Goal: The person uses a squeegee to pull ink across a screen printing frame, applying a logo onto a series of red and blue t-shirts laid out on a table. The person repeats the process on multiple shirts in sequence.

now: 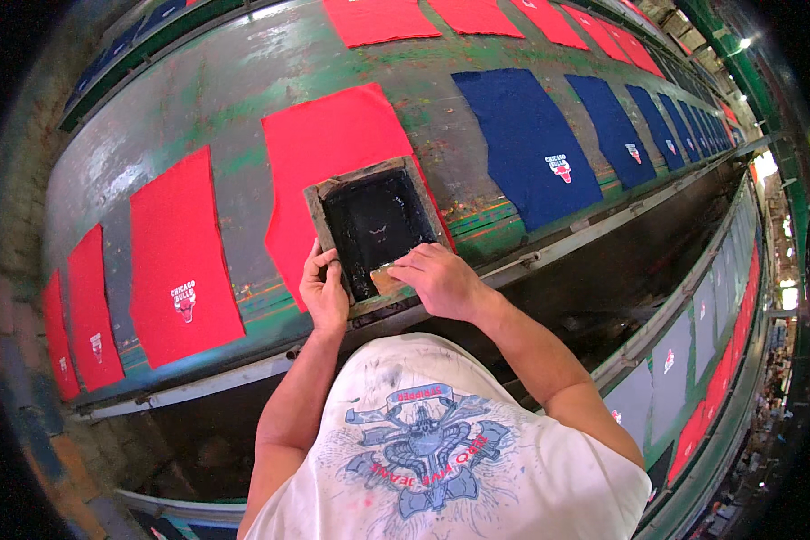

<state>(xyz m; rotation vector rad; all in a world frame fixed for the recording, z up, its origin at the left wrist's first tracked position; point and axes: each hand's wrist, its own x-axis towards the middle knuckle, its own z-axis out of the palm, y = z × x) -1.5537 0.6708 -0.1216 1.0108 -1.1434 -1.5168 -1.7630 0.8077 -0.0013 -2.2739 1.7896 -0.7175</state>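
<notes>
A wooden-framed printing screen (378, 202) with dark ink inside lies over a red fabric panel (324, 126) on the long table (225, 108). My left hand (327, 283) is closed on the screen frame's left side, near its lower corner. My right hand (436, 279) grips a small wooden squeegee (387, 281) inside the screen at its lower edge, with the squeegee's blade hidden. My forearms reach up from the bottom, either side of my white printed shirt.
Printed red panels (184, 252) lie to the left, printed navy panels (526, 144) in a row to the right, and more red pieces (378, 18) along the back. A metal rail (531, 259) edges the table above a dark gap. Another table with grey panels (630, 396) runs at the lower right.
</notes>
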